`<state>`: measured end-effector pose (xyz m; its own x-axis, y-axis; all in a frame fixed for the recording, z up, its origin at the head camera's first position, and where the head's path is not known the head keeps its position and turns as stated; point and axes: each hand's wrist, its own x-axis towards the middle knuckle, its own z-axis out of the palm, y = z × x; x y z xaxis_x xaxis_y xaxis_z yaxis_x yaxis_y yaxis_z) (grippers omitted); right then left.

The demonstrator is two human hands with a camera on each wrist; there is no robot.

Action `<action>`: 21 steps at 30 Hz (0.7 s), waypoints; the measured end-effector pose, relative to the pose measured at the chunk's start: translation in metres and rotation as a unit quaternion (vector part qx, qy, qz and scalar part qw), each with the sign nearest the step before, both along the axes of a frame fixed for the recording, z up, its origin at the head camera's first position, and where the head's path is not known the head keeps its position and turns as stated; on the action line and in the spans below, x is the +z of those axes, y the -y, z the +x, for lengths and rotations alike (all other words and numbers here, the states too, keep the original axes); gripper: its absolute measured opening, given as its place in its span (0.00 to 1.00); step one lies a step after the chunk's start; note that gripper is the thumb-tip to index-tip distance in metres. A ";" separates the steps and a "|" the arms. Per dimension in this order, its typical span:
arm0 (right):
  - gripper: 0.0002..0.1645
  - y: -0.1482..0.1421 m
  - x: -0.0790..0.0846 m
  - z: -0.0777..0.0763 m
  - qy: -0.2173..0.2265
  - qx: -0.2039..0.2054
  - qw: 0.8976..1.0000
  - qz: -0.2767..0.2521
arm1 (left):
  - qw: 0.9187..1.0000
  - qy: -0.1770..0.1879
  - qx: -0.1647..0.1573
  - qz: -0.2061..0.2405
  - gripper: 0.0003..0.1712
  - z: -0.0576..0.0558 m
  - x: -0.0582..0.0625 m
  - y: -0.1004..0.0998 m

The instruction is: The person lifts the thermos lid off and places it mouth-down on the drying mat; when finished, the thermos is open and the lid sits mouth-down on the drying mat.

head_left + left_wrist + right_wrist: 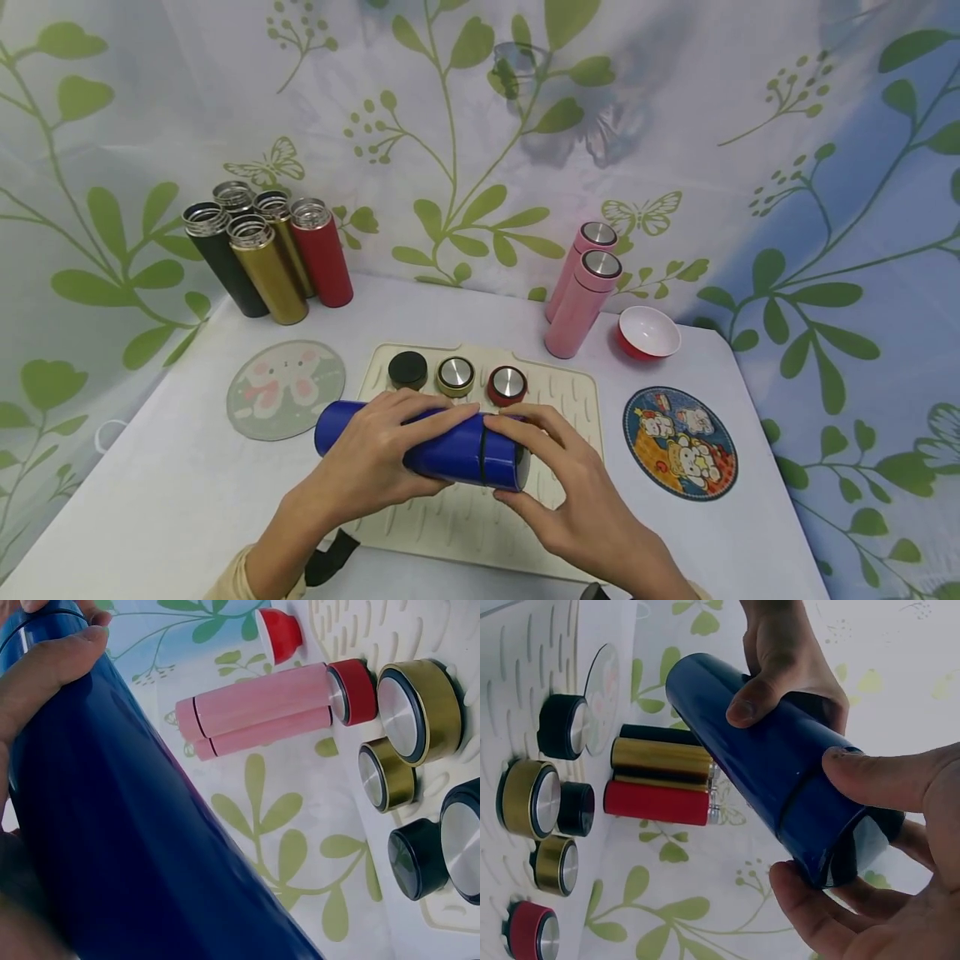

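Holding the blue bottle (448, 448) sideways above the ribbed mat (465, 533), with left grip (378, 446) around its body, presumably for steadiness. Pinching the cap (500, 463) with right grip (566, 479), apparently for controlling rotation.

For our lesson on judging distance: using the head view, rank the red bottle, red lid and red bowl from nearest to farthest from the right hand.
1. Red lid: on the cream mat, just beyond the right hand.
2. Red bowl: at back right.
3. Red bottle: at back left.
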<state>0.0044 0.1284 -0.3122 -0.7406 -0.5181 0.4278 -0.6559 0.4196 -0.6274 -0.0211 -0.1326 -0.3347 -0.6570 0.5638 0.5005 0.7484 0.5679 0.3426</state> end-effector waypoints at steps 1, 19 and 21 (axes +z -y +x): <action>0.47 0.001 0.000 0.000 -0.009 0.000 1.000 -0.008 | 1.000 0.000 0.000 0.002 0.51 0.000 0.000 0.000; 0.26 0.015 -0.007 -0.013 0.207 -0.120 0.969 -0.057 | 0.997 -0.068 0.013 -0.036 0.50 -0.005 -0.002 -0.004; 0.28 0.015 -0.009 -0.013 0.183 -0.105 0.975 -0.062 | 0.998 -0.060 0.014 -0.035 0.50 -0.005 -0.002 -0.002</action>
<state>-0.0083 0.1138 -0.3209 -0.9401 -0.2989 0.1640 -0.2852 0.4261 -0.8585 -0.0260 -0.1303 -0.3370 -0.6115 0.5822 0.5358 0.7646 0.6091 0.2107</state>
